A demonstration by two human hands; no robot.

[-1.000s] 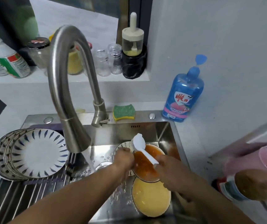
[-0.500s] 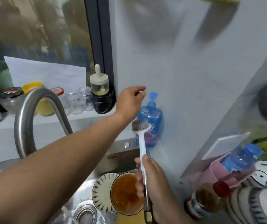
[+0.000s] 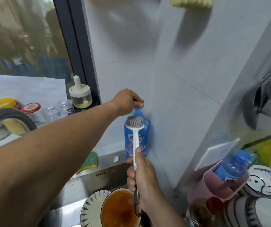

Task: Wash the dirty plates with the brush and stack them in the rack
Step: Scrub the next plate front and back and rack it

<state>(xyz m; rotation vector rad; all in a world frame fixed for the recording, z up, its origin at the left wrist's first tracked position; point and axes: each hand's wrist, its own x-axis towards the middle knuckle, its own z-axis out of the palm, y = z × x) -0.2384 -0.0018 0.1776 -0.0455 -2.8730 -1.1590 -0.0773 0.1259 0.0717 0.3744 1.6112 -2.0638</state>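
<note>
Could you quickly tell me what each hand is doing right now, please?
Left hand: fingers curled on the pump of the soap bottle.
Right hand: grips the brush, bristles up.

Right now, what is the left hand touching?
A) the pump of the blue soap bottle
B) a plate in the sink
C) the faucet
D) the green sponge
A: the left hand's curled fingers sit on the pump atop the blue soap bottle, while the right hand holds the brush up just below it.

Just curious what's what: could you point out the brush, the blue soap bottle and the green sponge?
brush (image 3: pixel 135 141), head view, white handle.
blue soap bottle (image 3: pixel 145 138), head view, body beside brush.
green sponge (image 3: pixel 90 161), head view, green top.
</note>
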